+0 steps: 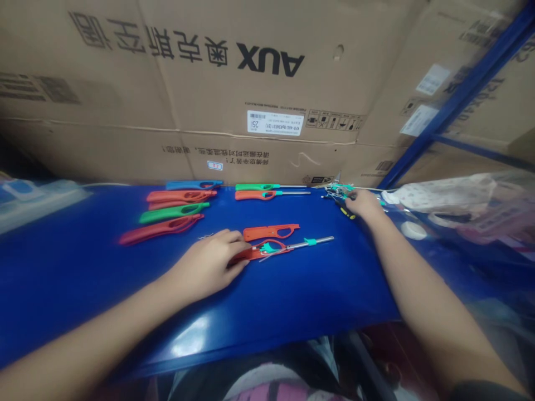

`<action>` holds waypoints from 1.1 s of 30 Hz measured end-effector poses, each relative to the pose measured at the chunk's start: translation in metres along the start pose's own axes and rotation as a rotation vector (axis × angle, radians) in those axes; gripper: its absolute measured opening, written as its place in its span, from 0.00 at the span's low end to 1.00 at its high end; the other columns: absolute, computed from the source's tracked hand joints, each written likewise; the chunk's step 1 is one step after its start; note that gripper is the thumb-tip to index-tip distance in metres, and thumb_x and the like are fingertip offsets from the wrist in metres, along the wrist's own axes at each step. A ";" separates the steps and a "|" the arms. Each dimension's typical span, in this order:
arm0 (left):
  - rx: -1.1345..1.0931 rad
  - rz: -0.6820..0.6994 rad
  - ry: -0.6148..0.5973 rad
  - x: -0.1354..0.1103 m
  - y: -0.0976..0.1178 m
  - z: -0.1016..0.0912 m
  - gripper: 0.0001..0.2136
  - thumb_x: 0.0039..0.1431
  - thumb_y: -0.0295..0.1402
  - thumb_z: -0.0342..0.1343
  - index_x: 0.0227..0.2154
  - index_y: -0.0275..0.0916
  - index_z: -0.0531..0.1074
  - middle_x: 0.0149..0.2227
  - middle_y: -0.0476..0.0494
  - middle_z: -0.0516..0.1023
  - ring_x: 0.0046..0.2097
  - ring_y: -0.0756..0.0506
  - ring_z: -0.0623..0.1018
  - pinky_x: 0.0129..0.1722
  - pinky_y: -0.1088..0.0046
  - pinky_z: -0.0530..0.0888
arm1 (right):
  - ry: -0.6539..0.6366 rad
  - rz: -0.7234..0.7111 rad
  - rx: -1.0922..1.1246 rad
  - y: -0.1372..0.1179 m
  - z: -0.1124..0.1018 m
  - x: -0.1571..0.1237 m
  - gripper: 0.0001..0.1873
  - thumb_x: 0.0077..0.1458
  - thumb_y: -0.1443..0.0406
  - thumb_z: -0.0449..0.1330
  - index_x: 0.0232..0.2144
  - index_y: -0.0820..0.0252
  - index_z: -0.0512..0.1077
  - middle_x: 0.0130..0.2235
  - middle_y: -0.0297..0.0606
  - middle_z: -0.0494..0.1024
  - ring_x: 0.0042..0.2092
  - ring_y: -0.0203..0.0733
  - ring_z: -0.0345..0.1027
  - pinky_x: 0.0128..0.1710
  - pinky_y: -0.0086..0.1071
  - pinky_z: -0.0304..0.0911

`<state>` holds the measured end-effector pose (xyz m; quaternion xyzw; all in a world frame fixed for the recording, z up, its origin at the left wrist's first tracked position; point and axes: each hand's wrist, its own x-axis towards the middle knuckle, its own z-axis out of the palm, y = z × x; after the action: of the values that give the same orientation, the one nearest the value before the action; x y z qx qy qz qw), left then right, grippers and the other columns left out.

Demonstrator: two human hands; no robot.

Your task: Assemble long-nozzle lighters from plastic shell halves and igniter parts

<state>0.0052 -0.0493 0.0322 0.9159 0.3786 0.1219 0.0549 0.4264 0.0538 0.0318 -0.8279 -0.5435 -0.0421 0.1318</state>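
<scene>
My left hand [219,259] is closed around the handle end of an orange-red lighter body [273,250], a long-nosed lighter lying opened on the table. Inside it show a teal trigger piece and thin wires, and a metal tube [321,240] with a teal bit juts out to the right. Just behind it rests a loose orange handle shell [271,231]. My right hand [364,204] reaches to the back right, its fingers pinched at a small pile of teal parts and wires [339,189]; what they grip, if anything, is hidden. A black-and-yellow tool [346,210] lies beside those fingers.
Blue, red and green lighter handles [174,213] lie in a column at left. Two lighters with metal tubes [271,195] lie at the back. Large cardboard [188,100] stands behind the blue table [292,301]. Plastic bags [455,203] and a white round piece [413,230] are at right.
</scene>
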 end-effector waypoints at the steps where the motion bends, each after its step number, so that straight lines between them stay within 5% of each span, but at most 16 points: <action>1: -0.002 -0.001 -0.005 0.000 0.000 0.000 0.11 0.66 0.33 0.53 0.46 0.44 0.77 0.44 0.43 0.77 0.46 0.42 0.77 0.42 0.67 0.76 | 0.033 0.004 0.013 -0.001 -0.003 -0.003 0.18 0.52 0.67 0.59 0.45 0.64 0.79 0.44 0.52 0.82 0.46 0.54 0.75 0.45 0.38 0.66; 8: -0.042 -0.035 0.004 0.001 0.003 -0.004 0.12 0.64 0.38 0.56 0.47 0.44 0.78 0.46 0.42 0.78 0.48 0.39 0.77 0.45 0.62 0.76 | 0.261 -0.022 0.131 -0.015 -0.039 -0.022 0.15 0.57 0.69 0.54 0.44 0.60 0.76 0.42 0.49 0.81 0.47 0.54 0.74 0.45 0.39 0.67; 11: -0.198 -0.070 0.092 0.001 0.007 -0.004 0.17 0.63 0.42 0.57 0.51 0.43 0.76 0.49 0.42 0.78 0.49 0.40 0.77 0.48 0.62 0.77 | 0.305 -0.155 0.504 -0.039 -0.047 -0.038 0.08 0.56 0.68 0.57 0.38 0.60 0.74 0.35 0.44 0.80 0.39 0.46 0.75 0.42 0.37 0.69; 13: -0.343 -0.088 0.155 0.002 0.012 -0.002 0.16 0.65 0.42 0.56 0.52 0.43 0.76 0.49 0.43 0.79 0.48 0.42 0.79 0.48 0.65 0.77 | 0.108 -0.251 0.877 -0.063 -0.047 -0.061 0.05 0.57 0.65 0.59 0.36 0.59 0.71 0.30 0.39 0.78 0.33 0.42 0.74 0.36 0.35 0.70; 15: -0.450 -0.088 0.221 0.002 0.016 0.001 0.16 0.67 0.39 0.55 0.53 0.43 0.76 0.49 0.43 0.80 0.48 0.44 0.80 0.50 0.66 0.76 | -0.178 -0.356 1.146 -0.089 -0.045 -0.092 0.11 0.56 0.58 0.64 0.35 0.58 0.69 0.27 0.36 0.77 0.30 0.40 0.73 0.31 0.34 0.71; 19: -0.574 -0.058 0.326 0.002 0.020 0.005 0.13 0.69 0.36 0.54 0.52 0.44 0.78 0.50 0.44 0.81 0.51 0.43 0.79 0.53 0.65 0.75 | -0.551 -0.546 1.368 -0.126 -0.041 -0.157 0.17 0.55 0.53 0.67 0.32 0.57 0.65 0.31 0.35 0.79 0.31 0.37 0.75 0.31 0.32 0.74; 26: -0.733 0.000 0.523 0.001 0.026 0.003 0.14 0.63 0.35 0.62 0.51 0.42 0.78 0.49 0.43 0.82 0.49 0.45 0.81 0.52 0.71 0.76 | -0.688 -0.717 1.359 -0.134 -0.031 -0.179 0.11 0.63 0.58 0.61 0.35 0.57 0.65 0.31 0.32 0.75 0.28 0.33 0.72 0.28 0.29 0.70; 33: -0.697 -0.110 0.465 0.000 0.021 -0.001 0.06 0.64 0.34 0.60 0.37 0.38 0.79 0.40 0.44 0.82 0.41 0.48 0.80 0.43 0.74 0.75 | -0.323 -1.177 0.589 -0.117 -0.017 -0.166 0.05 0.61 0.65 0.62 0.40 0.56 0.75 0.43 0.39 0.72 0.42 0.40 0.70 0.41 0.34 0.66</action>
<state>0.0196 -0.0645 0.0372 0.7691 0.3654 0.4429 0.2807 0.2540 -0.0550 0.0333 -0.3195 -0.9054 0.1672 0.2241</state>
